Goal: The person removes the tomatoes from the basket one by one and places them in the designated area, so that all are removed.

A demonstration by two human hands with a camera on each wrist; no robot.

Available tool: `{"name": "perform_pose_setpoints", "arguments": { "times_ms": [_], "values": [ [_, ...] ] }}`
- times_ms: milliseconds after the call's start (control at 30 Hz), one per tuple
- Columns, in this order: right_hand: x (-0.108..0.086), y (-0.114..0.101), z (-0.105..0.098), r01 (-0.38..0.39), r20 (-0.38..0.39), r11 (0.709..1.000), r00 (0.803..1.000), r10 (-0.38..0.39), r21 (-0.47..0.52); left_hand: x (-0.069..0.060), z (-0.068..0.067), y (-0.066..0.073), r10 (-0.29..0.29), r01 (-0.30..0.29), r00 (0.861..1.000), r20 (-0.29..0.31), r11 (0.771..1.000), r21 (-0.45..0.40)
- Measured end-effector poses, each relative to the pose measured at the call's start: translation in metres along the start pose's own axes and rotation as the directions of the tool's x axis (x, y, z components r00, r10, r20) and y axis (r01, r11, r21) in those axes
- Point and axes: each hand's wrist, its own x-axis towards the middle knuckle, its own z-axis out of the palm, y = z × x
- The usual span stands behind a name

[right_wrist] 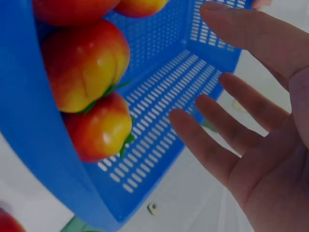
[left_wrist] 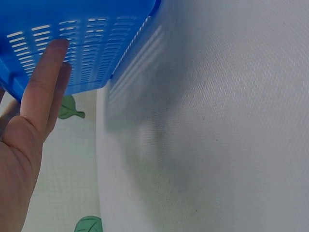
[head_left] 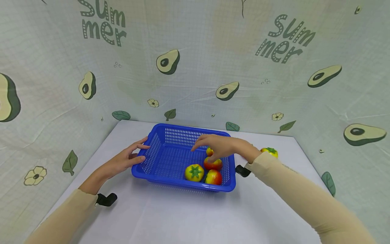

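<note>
A blue perforated plastic basket (head_left: 182,184) sits on a white-covered table (head_left: 170,217), its long axis running left to right, the right end angled slightly toward the person. Four red-and-yellow tomatoes lie in its right half; the front one (head_left: 194,173) turns its green calyx upward, and its round body shows no clear long axis. The right hand (head_left: 217,145) hovers over them, thumb and fingers apart, holding nothing. The left hand (head_left: 122,159) touches the basket's left end with extended fingers, not clamped. A light, unclamped basket could likely slide or tip if either hand pushed its wall, and a nudge could set the tomatoes rolling. Beyond the right forearm, another tomato (head_left: 269,151) lies on the table, before an avocado-print cloth backdrop (head_left: 195,108).
</note>
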Motion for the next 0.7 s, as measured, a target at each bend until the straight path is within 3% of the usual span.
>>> {"name": "perform_pose_setpoints", "arguments": {
  "times_ms": [700],
  "values": [
    [0.035,-0.017,0.021,-0.039,0.22,0.999,0.974,0.043,-0.019,0.0,0.0,0.0,0.002,-0.002,1.0,-0.008,1.0,0.024]
  ]
}}
